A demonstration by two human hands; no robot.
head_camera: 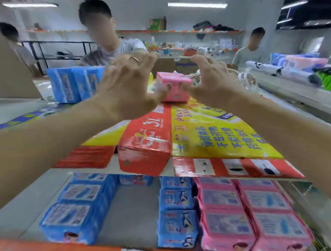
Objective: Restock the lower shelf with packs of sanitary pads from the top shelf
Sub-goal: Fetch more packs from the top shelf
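Both arms reach forward over the top shelf [14, 109], where a single pink pack of sanitary pads [173, 86] sits on the far end of a flattened red and yellow carton [209, 134]. The left hand [128, 88] has its fingers spread and lightly bent, a ring on one finger, and its thumb touches the near left edge of the pink pack; it grips nothing. The right hand [210, 81] is likewise spread wide, fingers arched above and beside the pack's right side, its thumb at the near right corner. A stack of blue packs [75, 84] stands further left on the top shelf. On the lower shelf [127, 215] lie rows of blue packs [175, 212] and pink packs [249, 213], with a bare gap between two blue rows. A person in a grey shirt [106, 51] stands behind the shelving.
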